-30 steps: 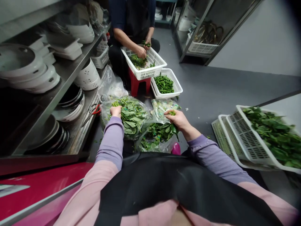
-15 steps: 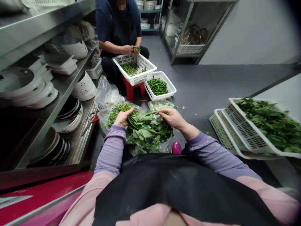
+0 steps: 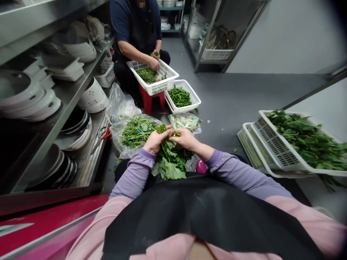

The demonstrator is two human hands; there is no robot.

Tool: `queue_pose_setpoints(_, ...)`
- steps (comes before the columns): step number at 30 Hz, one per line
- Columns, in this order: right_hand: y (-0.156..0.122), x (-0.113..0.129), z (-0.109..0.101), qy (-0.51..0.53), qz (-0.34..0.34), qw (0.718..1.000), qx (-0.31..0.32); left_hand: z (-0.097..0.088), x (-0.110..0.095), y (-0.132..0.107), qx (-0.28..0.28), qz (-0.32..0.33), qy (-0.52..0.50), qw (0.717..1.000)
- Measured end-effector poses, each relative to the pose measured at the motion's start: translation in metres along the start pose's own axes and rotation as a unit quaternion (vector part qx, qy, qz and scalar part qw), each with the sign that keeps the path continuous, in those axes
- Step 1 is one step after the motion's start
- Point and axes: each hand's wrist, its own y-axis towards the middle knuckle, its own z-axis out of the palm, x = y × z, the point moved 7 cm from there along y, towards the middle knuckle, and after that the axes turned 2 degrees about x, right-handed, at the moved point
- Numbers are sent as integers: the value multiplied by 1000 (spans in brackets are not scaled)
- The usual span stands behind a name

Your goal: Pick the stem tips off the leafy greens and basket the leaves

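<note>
My left hand [image 3: 154,141] is closed around the stems of a bunch of leafy greens [image 3: 171,167], with the cut stem ends pointing up and away from me. The leaves hang down toward my black apron. Against the right side of the same bunch, my right hand [image 3: 185,138] has its fingers pinched together on the stems; its fingertips are partly hidden. Beyond my left hand lies a clear plastic bag [image 3: 119,128] with loose stems and trimmings [image 3: 137,130]. Another bag of greens [image 3: 187,121] rests on the floor past my right hand.
A co-worker [image 3: 135,32] sits opposite, hands over a white basket [image 3: 162,86] on a red stool [image 3: 150,103]. Green peppers [image 3: 179,96] fill a lower tray. Stacked baskets of greens [image 3: 306,144] stand at right. A metal shelf [image 3: 73,103] holds dishes and red-handled scissors [image 3: 101,135] at left.
My hands have come together, and the greens now stand bunched with stems up instead of lying sideways. The trimmings in the bag show more. The co-worker's one hand has dropped into the basket.
</note>
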Motion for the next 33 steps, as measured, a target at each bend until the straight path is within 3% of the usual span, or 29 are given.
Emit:
queue_pose_setpoints(4, -2, -12, 1, 118, 53, 992, -3, -3, -1, 2, 19, -5, 17, 1000)
queue_pose_setpoints(8, -6, -28, 9, 289, 106, 950, 45, -11, -1, 5, 18, -7, 33, 999)
queue_pose_setpoints(10, -7, -32, 12, 311, 108, 942, 59, -15, 0, 7, 2, -7, 38, 999)
queue_pose_setpoints(14, -4, -32, 9, 223, 54, 972, 52, -17, -2, 9, -22, 21, 94, 995)
queue_pose_setpoints(17, 1, -25, 4, 73, 8, 997, 22, -19, -10, 8, -62, 69, 163, 982)
queue_pose_setpoints(20, 5, -16, 6, -78, -11, 997, 9, -15, -11, 8, -67, 94, 195, 974)
queue_pose_setpoints(22, 7, -9, 13, -117, -22, 993, 22, -13, -10, 9, -66, 101, 196, 973)
queue_pose_setpoints(27, 12, -2, 18, -59, -37, 994, 83, -26, -14, 7, -132, 127, 201, 962)
queue_pose_setpoints(33, 12, -18, 10, 80, 7, 979, 185, -24, -10, 9, -87, 100, 179, 975)
